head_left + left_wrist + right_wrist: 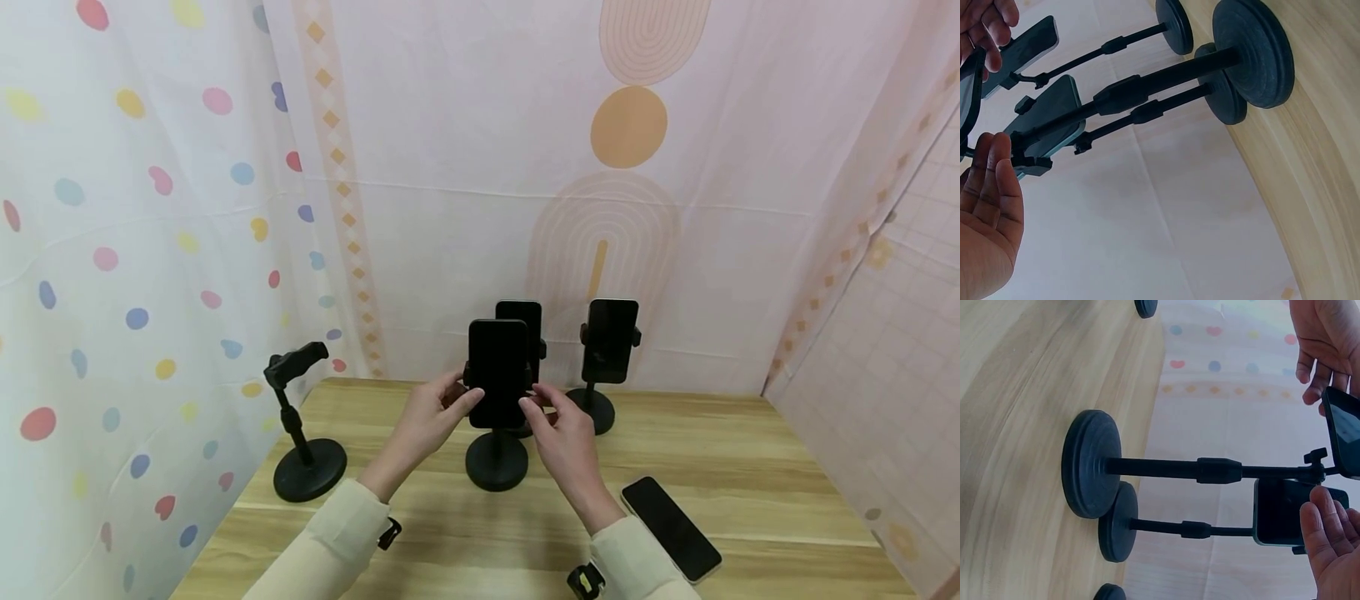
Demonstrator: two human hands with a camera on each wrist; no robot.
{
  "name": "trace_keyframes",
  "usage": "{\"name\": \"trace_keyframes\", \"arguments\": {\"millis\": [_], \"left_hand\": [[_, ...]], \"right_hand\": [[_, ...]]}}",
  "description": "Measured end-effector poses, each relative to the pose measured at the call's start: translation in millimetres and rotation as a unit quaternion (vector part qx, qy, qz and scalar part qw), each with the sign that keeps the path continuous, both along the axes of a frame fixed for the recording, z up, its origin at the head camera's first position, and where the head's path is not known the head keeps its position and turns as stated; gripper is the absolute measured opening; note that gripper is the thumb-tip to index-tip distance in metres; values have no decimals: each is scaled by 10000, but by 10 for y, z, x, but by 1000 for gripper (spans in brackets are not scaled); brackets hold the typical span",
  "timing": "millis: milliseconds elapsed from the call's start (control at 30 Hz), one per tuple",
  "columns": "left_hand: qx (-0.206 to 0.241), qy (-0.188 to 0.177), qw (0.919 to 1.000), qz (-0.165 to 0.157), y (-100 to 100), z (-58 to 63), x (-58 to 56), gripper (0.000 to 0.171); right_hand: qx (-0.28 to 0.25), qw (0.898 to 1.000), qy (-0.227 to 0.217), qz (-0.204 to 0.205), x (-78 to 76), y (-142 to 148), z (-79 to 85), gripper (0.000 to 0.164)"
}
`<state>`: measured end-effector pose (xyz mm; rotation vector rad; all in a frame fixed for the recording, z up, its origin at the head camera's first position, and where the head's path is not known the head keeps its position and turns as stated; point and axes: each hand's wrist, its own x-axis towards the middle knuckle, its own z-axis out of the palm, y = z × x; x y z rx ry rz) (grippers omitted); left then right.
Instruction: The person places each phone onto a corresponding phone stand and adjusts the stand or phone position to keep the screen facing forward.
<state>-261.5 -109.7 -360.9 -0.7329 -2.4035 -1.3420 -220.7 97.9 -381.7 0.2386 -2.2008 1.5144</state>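
Note:
In the head view a black phone [497,362] stands upright in the clamp of a black desk phone stand [497,465] at the middle of the table. My left hand [427,423] holds the phone's left edge, thumb at the front and fingers behind. On the opposite edge my right hand [568,437] does the same with its thumb and fingers. The left wrist view shows the left fingers [990,187] close by the clamp, the thumb out of sight. Fingers of the right hand [1335,544] appear beside the phone's back [1342,434] in the right wrist view.
Close behind stands a second stand with a phone [532,318], partly hidden. Another phone [611,340] sits in a stand to the back right. A stand without a phone [309,469] is at the left. One phone [670,527] lies flat by the right forearm. Curtains [450,167] enclose the table.

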Motion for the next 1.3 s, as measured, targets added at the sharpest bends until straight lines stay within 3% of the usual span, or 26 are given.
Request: {"name": "trace_keyframes", "arguments": {"millis": [700,1300], "left_hand": [[2,-312,9995,-39,-89,-166,43,41],[-156,-334,9993,-117,-148,-338,127,39]], "right_hand": [[68,9998,-159,53,48,35,-78,36],[118,9987,-490,-109,82,147,-224,36]]}}
